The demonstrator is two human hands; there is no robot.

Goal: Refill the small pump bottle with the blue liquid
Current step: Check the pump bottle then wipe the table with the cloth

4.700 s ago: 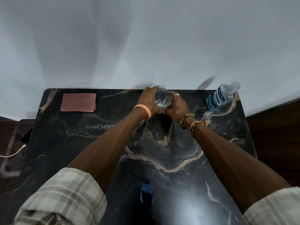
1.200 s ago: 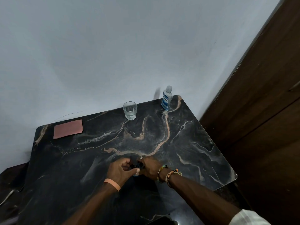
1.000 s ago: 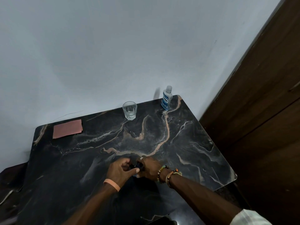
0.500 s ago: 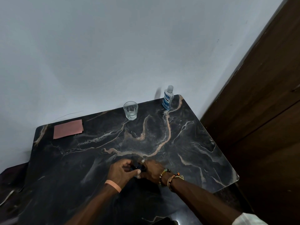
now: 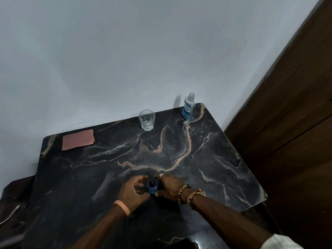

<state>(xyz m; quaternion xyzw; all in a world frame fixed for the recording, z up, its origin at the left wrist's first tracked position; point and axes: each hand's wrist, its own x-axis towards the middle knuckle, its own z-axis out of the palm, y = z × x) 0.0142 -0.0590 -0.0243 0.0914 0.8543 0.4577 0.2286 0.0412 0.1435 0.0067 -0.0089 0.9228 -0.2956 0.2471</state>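
Curling left hand [image 5: 133, 193] and right hand [image 5: 170, 188] fingers [image 5: 139, 183] clasp small pump bottle [image 5: 153, 188].

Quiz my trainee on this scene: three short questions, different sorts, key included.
1. True or false: the clear plastic bottle of blue liquid lies on its side.
2. How many hands hold the small dark-blue pump bottle? A) none B) one C) two
3. Fill in: the flat pink cloth lies at the far ____ corner of the black marble table.
Key: 1 false, it stands upright; 2 C, left hand and right hand; 3 left.
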